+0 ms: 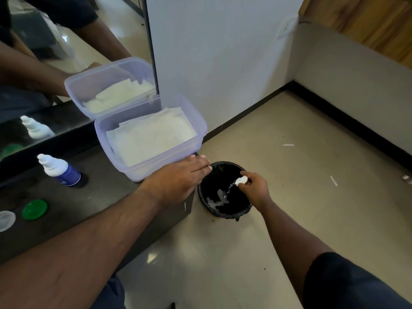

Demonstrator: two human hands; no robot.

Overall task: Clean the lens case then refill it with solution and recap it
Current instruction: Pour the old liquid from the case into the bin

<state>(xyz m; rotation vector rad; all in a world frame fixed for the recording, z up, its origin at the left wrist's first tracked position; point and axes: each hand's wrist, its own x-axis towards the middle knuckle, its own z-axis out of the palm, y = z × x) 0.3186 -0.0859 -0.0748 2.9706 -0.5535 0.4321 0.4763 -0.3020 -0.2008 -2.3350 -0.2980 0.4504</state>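
1. pouring out over the black bin (224, 190), the right hand (254, 187) pinches the white lens case (241, 180) in curled fingers, tilted so a thin stream of liquid falls from it into the bin.
2. the bin stands on the tiled floor (289, 219), just beside the end of the dark counter (100, 204), and pale wet patches show on its black liner.
3. the left hand (178, 181) rests flat on the counter's corner, fingers straight and holding nothing, fingertips touching the base of the clear plastic box (201, 130).
4. the box holds a stack of white tissues (151, 137) and stands against the mirror (66, 52).
5. the solution bottle (59, 169), white top and blue label, stands upright on the counter left of the box.
6. a green cap (35, 209) and a clear cap (6, 220) lie side by side near the counter's left edge, well apart from the case.
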